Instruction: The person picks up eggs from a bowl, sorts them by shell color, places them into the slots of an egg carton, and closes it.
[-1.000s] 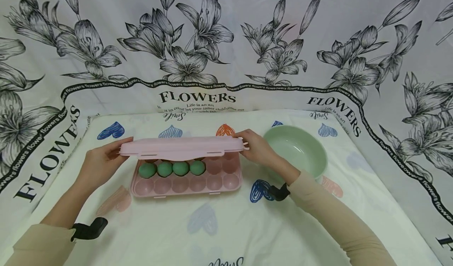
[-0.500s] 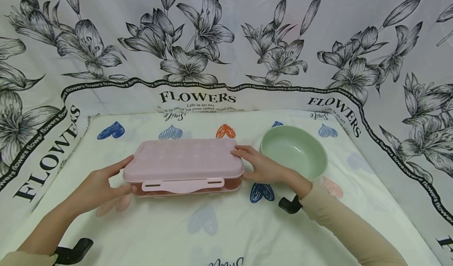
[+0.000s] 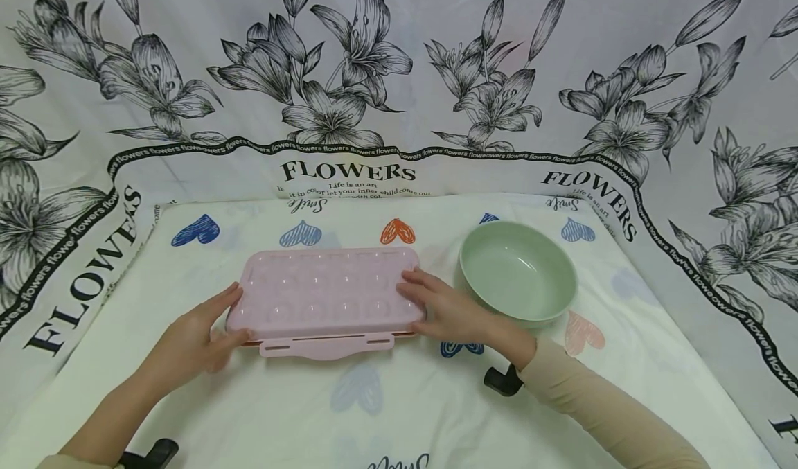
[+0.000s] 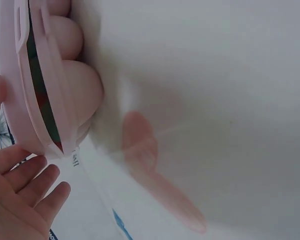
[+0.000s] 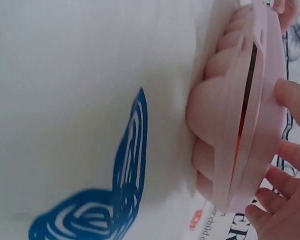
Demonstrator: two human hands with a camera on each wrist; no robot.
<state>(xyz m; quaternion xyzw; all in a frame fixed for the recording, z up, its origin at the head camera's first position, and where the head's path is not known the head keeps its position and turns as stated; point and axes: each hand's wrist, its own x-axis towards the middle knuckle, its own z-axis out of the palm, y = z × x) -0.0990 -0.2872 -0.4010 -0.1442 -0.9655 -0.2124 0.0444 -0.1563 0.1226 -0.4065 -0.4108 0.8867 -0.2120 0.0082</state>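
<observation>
A pink plastic egg carton [image 3: 330, 292] lies on the bed-like white cloth, its lid lowered over the base. The front flap [image 3: 327, 346] sticks out unfastened. A thin slit [image 4: 44, 107] between lid and base shows dark green and some orange in the left wrist view; the contents are otherwise hidden. My left hand [image 3: 193, 341] holds the carton's left end, thumb at the front corner and fingers along the side. At the other end, my right hand [image 3: 445, 310] grips the lid, its thumb near the front edge and fingers over the top.
Close behind the right hand stands a light green bowl [image 3: 517, 268]; nothing is seen in it. The white cloth [image 3: 262, 413] has printed hearts. A floral curtain [image 3: 399, 74] hangs at the back and sides.
The lid, raised a second ago over several green ball-like eggs, has come down toward me and covers them. Both hands have moved down and nearer with it.
</observation>
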